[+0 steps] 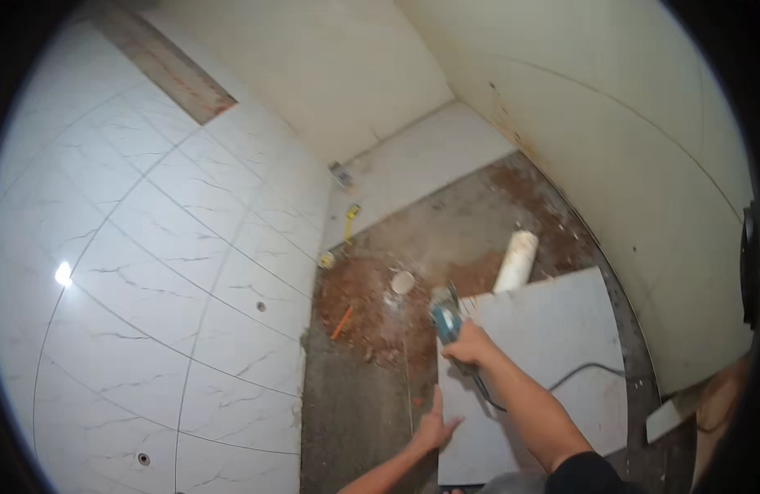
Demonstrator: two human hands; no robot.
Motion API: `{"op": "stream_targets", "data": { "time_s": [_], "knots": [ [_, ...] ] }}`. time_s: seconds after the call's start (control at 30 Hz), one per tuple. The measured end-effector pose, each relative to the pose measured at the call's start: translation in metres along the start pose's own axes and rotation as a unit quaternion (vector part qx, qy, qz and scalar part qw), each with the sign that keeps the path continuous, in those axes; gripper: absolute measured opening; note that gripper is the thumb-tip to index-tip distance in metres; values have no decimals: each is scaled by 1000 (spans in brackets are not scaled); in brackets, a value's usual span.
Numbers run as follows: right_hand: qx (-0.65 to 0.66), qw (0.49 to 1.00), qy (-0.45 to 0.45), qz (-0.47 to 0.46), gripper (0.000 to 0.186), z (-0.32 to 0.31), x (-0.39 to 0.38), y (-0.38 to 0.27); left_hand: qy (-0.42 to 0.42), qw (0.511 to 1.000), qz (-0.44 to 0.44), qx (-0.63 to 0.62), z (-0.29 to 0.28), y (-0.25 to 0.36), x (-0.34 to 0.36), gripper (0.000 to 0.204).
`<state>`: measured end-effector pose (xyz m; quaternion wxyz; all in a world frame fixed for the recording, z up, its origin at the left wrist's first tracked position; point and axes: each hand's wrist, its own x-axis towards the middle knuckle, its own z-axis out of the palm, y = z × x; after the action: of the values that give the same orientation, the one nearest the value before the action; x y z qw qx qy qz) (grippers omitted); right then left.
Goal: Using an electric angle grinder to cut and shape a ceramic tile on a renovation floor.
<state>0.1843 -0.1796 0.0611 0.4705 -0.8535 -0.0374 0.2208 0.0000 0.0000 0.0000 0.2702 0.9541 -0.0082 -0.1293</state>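
A large white tile (pixel 553 346) lies low over the floor in front of me, its far end raised on or against a white cylinder. My right hand (pixel 472 344) is closed round a teal angle grinder (pixel 446 319) at the tile's far left corner. The grinder's head and disc are too small and blurred to make out clearly. From its rear a dark cord (pixel 590 366) runs across the tile to the right. At the tile's left edge rests my left hand (pixel 433 430), index finger stretched forward and thumb apart, holding nothing.
Shiny white veined tiles (pixel 207 288) cover the left wall. The white cylinder (pixel 518 255) lies beyond the tile. Reddish rubble (pixel 367 288), an orange stick (pixel 341 323) and a pale round piece (pixel 402 283) are on the grey floor. Farther back lies a yellow tape measure (pixel 353 212).
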Motion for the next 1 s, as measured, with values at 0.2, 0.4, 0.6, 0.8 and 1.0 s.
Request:
{"op": "stream_targets", "data": {
  "time_s": [0.2,0.4,0.6,0.8,1.0],
  "knots": [
    [11,1000,19,3,96,-4,-6,-13,-35,999,-23,-2,-15,11,-4,110],
    [13,999,34,15,85,-4,-1,-8,-97,994,-53,-23,-25,23,0,109],
    [62,998,23,16,88,-13,-12,-18,-67,996,-59,7,-19,11,6,108],
    [34,997,59,21,77,-2,3,2,42,998,48,15,14,-18,5,111],
    [43,998,51,14,74,4,12,5,41,999,33,10,5,-12,4,109]
  ]
}}
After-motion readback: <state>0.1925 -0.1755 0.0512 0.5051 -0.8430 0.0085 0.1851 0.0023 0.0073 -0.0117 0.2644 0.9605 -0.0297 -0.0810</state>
